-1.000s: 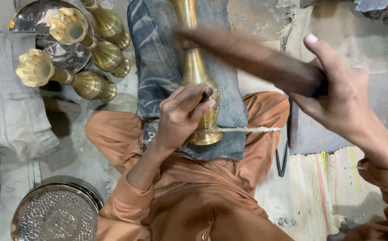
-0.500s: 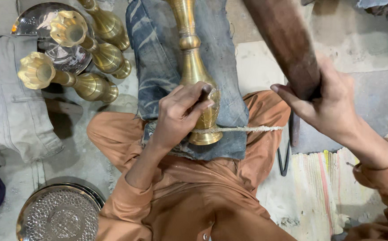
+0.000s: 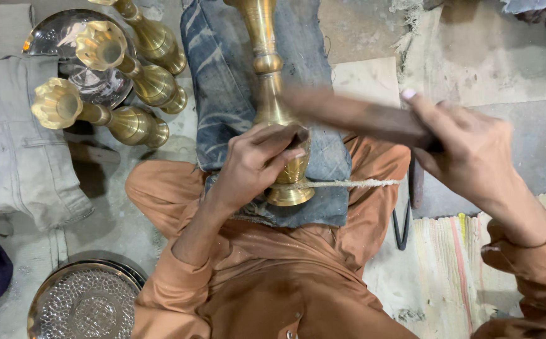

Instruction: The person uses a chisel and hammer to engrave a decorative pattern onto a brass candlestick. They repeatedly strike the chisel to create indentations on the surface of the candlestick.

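Since a moment ago your right hand (image 3: 474, 154) has swung the wooden stick (image 3: 354, 116) down from its raised, nearly upright slant to lie almost level across the brass vase (image 3: 273, 110), its far end blurred just above your left hand (image 3: 254, 163). You sit cross-legged on the floor (image 3: 474, 63) in orange clothes, with a strip of blue denim cloth (image 3: 222, 107) draped over your lap. That vase lies lengthwise on the denim, its foot toward you and its neck running out of the top of the view. Your right hand is wrapped in a closed fist around the near end of the stick, thumb laid along it. Your left hand is curled over the lower body of the vase, fingers pinching a small dark tool (image 3: 299, 137) against the metal (its tip is hidden by the fingers). A pale cord (image 3: 348, 184) runs from the vase's foot out to your right, taut across the denim. To your left, three more brass vases (image 3: 131, 66) lie side by side, flared mouths pointing left, partly on a shiny round tray (image 3: 53, 37). Grey folded trousers (image 3: 15, 157) lie beside them, and an embossed silver plate (image 3: 81, 304) rests near your left knee.
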### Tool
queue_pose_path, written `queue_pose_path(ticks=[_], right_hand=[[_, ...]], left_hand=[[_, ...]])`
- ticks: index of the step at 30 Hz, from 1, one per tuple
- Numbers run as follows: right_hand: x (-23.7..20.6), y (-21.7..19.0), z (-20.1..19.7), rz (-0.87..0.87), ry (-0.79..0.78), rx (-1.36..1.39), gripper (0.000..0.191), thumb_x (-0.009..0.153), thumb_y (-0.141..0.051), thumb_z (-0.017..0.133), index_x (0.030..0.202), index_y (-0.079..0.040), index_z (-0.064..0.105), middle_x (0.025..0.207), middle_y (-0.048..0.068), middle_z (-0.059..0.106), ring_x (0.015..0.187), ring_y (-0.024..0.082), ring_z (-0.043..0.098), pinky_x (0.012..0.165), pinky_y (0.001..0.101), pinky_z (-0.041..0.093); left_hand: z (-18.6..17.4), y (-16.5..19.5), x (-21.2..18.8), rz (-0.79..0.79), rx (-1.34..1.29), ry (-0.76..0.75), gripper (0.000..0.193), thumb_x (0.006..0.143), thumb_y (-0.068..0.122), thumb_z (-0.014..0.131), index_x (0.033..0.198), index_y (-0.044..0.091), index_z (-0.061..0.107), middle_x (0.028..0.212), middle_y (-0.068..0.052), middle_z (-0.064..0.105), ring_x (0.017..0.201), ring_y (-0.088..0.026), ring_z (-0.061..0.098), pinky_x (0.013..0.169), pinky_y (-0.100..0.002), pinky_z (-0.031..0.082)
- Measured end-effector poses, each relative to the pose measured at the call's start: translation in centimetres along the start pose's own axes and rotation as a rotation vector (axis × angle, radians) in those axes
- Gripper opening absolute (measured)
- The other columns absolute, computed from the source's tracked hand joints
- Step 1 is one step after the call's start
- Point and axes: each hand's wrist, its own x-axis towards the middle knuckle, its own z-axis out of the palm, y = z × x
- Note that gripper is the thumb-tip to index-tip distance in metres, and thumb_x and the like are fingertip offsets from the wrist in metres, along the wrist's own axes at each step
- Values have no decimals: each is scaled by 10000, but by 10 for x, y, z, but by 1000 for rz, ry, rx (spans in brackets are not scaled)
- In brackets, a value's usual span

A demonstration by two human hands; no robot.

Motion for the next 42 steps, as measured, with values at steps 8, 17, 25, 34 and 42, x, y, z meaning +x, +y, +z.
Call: queue_pose_path(ticks=[8,17,25,34,42], right_hand=[[-45,17,30,77,-15,-38,643,835,-97,851,1444,-64,646,957,154,701,747,280,667,662,367,524],[-116,-1,110,576,90,725,351,840,-103,877,1067,-26,622,876,21,678,783,62,600,699,239,517],[-87,-41,127,709,-96,1400,506,858,-23,724,1322,20,526,1379,129,672,676,108,660,601,274,572],[-52,-46,149,660,-170,1456,523,881,-37,752,1343,38,517,884,58,641,639,128,668,587,277,551],[-39,-58,134,584,-188,1444,534,896,-39,743,1381,39,532,858,32,636,629,109,641,583,259,518]], left_hand=[[1,-9,1,-69,-142,42,298,963,120,789,1230,32,692,1090,-95,737,977,-218,709,870,-343,578],[0,-18,-52,-410,-710,664,359,1008,-32,687,1331,-26,532,1071,-79,646,947,-143,654,866,-328,611],[84,26,-103,-335,-598,865,256,984,-41,684,1203,13,563,1060,-101,666,879,-199,700,753,-378,653],[123,5,-94,35,-18,628,366,897,-28,796,1147,8,531,982,-142,713,882,-235,749,744,-316,636],[136,-3,-107,-199,-511,757,324,965,-76,710,1215,-34,509,1103,-157,654,969,-226,724,849,-367,673]])
